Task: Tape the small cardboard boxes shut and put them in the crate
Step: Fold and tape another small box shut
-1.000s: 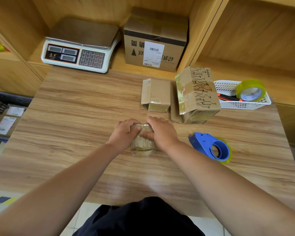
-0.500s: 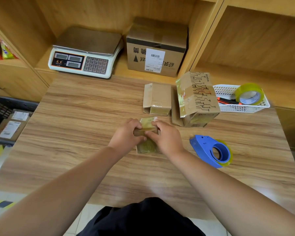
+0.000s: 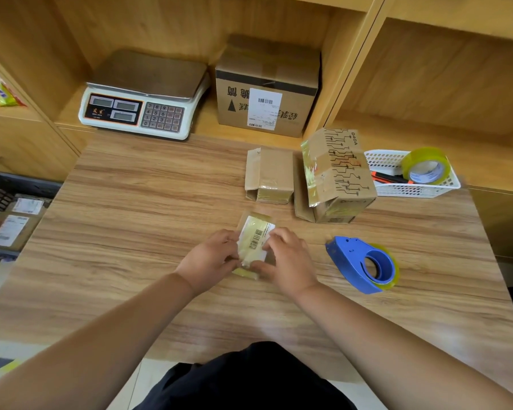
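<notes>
Head view: both forearms reach in over the table (image 3: 131, 232) and meet on the small box (image 3: 251, 251), which lies on the wood just in front of the person. The left hand (image 3: 211, 258) grips its left edge with curled fingers. The right hand (image 3: 288, 258) holds the right side, thumb and fingertips bent onto it. The box's long axis runs away from the person, its far end leaning a little to the right, and the barcode label faces up. Glossy tape covers its visible faces, so I judge the sealing of this one nearly or fully done (its underside is hidden).

Near the right hand lies the blue tape dispenser (image 3: 359, 264), untouched. Further back stand a plain box (image 3: 271, 173), one flap looking loose, and a printed box (image 3: 338, 173) already bearing some tape. These seem still to be finished.

Off the table's left edge sits the black crate (image 3: 0, 187), already holding labelled parcels. The held box has yet to go there. At the back are a white basket (image 3: 412, 190) with a tape roll (image 3: 425, 165), and a scale (image 3: 142, 96).
</notes>
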### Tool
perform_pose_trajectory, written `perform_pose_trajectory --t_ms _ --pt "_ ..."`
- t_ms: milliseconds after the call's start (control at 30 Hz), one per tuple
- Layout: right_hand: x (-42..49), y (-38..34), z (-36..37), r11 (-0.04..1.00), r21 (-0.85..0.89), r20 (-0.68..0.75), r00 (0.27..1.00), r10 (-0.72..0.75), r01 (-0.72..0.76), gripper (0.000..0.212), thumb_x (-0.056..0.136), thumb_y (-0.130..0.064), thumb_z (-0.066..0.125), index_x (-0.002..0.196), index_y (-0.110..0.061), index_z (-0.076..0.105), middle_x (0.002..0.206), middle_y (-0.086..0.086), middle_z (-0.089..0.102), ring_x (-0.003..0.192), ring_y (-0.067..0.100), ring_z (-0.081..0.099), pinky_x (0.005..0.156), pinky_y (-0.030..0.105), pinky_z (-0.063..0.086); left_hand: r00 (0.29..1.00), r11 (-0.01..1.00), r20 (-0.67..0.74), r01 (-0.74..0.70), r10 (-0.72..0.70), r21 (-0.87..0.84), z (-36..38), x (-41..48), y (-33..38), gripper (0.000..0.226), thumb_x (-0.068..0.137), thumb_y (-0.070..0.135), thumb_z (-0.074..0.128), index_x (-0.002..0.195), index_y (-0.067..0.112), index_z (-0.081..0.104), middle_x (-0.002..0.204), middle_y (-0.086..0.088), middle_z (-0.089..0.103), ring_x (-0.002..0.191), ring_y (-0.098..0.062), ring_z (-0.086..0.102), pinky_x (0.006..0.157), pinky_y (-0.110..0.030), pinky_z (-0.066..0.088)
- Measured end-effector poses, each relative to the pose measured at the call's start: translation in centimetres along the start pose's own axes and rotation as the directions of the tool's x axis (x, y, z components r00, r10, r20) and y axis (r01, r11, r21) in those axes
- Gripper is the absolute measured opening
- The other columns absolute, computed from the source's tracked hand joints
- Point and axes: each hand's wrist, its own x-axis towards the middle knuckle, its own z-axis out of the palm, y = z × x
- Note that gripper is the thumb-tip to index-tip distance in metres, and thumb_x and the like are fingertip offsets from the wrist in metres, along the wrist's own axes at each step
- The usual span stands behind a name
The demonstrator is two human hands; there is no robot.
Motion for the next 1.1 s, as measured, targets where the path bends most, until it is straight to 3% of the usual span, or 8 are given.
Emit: perform_pose_trajectory --t_ms 167,267,367,500,633,767,967,1100 --pt "1.7 0.0 -0.3 0.990 -0.005 0.147 0.979 0.142 -0.143 0.123 0.065 -0.076 0.061 0.151 -0.007 0.007 0.160 0.006 0.003 0.147 0.020 0.003 0.117 0.034 0.005 0.951 0.953 0.064 0.302 -0.302 0.008 -0.2 1.3 0.8 0.082 0.076 0.048 0.074 0.142 0.019 0.035 0.143 0.009 0.033 0.130 -0.012 0.038 0.101 -0.028 0.038" --pt "2.8 0.4 0.3 0.990 -0.040 0.241 0.961 0.138 -0.133 0.131 0.066 -0.073 0.064 0.151 -0.006 -0.012 0.160 0.007 -0.010 0.147 0.019 -0.008 0.119 0.031 -0.002 0.902 0.905 0.219 0.405 -0.373 -0.128 -0.1 1.8 0.8 0.084 0.075 0.039 0.077 0.144 0.019 0.033 0.143 0.008 0.037 0.132 -0.015 0.039 0.106 -0.034 0.037" --pt "3.8 0.6 0.6 0.988 0.009 0.258 0.955 0.148 -0.156 0.129 0.065 -0.067 0.072 0.152 -0.006 -0.002 0.158 0.005 0.006 0.146 0.021 0.008 0.117 0.033 0.014 0.863 0.792 0.302 0.496 -0.405 -0.355 0.0 2.0 0.4 0.072 0.071 0.022 0.082 0.132 0.022 0.046 0.128 0.008 0.055 0.125 -0.014 0.049 0.104 -0.040 0.043" --pt "5.2 1.4 0.7 0.969 0.124 0.168 0.967 0.189 -0.211 0.097 0.065 -0.055 0.079 0.139 -0.010 0.034 0.133 0.003 0.038 0.125 0.018 0.037 0.099 0.031 0.037 0.842 0.758 0.378 0.522 -0.384 -0.392 -0.4 2.7 0.1 0.084 0.070 0.019 0.083 0.141 0.021 0.038 0.137 0.006 0.050 0.129 -0.013 0.044 0.106 -0.043 0.041" --pt "6.6 3.0 1.1 0.965 0.149 0.076 0.976 0.205 -0.214 0.050 0.076 -0.047 0.074 0.101 -0.014 0.048 0.102 -0.001 0.047 0.093 0.016 0.046 0.070 0.027 0.032 0.844 0.786 0.404 0.501 -0.352 -0.363 -0.5 3.3 -0.1 0.086 0.069 0.024 0.081 0.142 0.024 0.036 0.134 0.008 0.051 0.124 -0.014 0.048 0.105 -0.042 0.041" --pt "7.6 3.9 1.0 0.967 0.170 0.039 0.982 0.185 -0.189 0.036 0.084 -0.039 0.068 0.077 -0.019 0.040 0.084 -0.004 0.047 0.076 0.015 0.044 0.061 0.028 0.030 0.892 0.889 0.344 0.387 -0.294 -0.243 -0.5 3.7 0.2 0.074 0.076 0.022 0.078 0.140 0.023 0.040 0.132 0.009 0.042 0.130 -0.012 0.031 0.106 -0.034 0.030" --pt "7.1 2.9 0.5 0.990 -0.041 0.003 0.991 0.134 -0.133 0.040 0.082 -0.056 0.060 0.087 -0.019 0.046 0.090 -0.006 0.050 0.085 0.016 0.047 0.076 0.033 0.040 0.876 0.900 0.356 0.403 -0.327 -0.165 -0.8 3.7 0.3 0.093 0.072 0.035 0.080 0.148 0.023 0.028 0.158 0.000 0.012 0.146 -0.012 0.001 0.116 -0.041 0.012" --pt "5.4 1.2 1.7 0.967 -0.242 0.099 0.989 0.107 -0.080 0.115 0.052 -0.091 0.036 0.126 -0.004 0.039 0.125 0.007 0.043 0.115 0.026 0.041 0.101 0.037 0.031 0.863 0.885 0.351 0.437 -0.363 -0.160 -0.7 3.6 0.0 0.102 0.059 0.046 0.077 0.147 0.026 0.029 0.159 0.000 0.007 0.146 -0.012 0.000 0.116 -0.041 0.014"
